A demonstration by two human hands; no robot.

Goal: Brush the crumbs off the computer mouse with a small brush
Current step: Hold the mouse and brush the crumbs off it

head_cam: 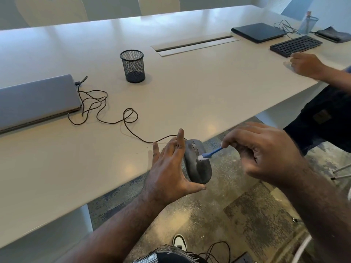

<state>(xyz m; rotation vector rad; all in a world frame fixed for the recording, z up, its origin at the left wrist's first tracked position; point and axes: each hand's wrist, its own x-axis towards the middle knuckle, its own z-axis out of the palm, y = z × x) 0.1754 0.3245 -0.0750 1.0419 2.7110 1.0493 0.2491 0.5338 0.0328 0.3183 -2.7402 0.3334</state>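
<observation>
Left hand [169,168] cradling tilted mouse [197,164]; right hand's [266,154] grip pinched on brush [210,154], bristles touching mouse.

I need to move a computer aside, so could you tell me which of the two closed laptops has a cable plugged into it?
The silver laptop at the table's left; the black laptop shows none.

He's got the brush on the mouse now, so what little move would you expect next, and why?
Probably a short flick of the brush toward the mouse's right edge. The right hand pinches the blue handle with the white bristles already on the mouse's top, just behind the wheel. The left hand holds the mouse tilted out past the table edge, so crumbs would likely fall to the floor.
</observation>
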